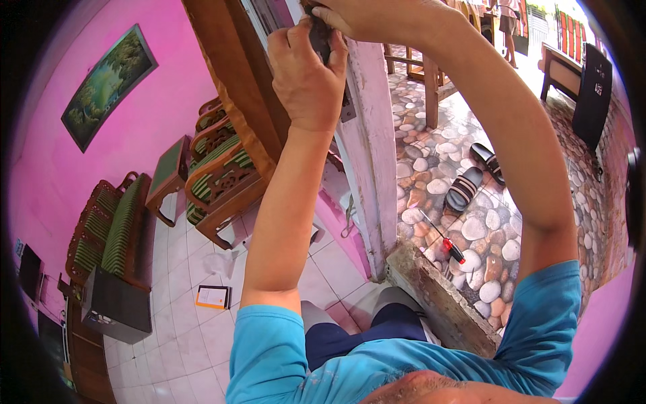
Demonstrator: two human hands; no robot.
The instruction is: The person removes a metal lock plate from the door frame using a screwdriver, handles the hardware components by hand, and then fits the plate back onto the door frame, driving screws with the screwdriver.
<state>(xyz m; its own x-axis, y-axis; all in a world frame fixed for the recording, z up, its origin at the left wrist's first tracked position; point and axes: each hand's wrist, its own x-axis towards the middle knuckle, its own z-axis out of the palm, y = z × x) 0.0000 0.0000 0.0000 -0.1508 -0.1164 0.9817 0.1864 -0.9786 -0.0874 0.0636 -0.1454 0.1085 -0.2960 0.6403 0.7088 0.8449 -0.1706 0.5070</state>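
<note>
My left hand [307, 81] is raised to the upper part of a worn, whitish door frame [373, 141]. Its fingers and thumb close round a dark, flat piece [321, 42] whose kind I cannot make out. From the right, my right hand [363, 19] reaches over to the same piece, its thumb pressed against the upper end. The top edge of the picture cuts off part of that hand. Below my hands, a metal plate [347, 109] sits in the frame's edge. A red and black screwdriver [452, 249] lies on the pebble-patterned floor to the right.
A raised sill [431, 296] crosses the doorway. Striped slippers [463, 190] lie beyond it. On the left tiles are a small orange and white box [213, 297] and a clear plastic bag [219, 263]. Carved chairs [225, 168] stand behind an orange curtain [235, 101]. A person [508, 30] stands outside.
</note>
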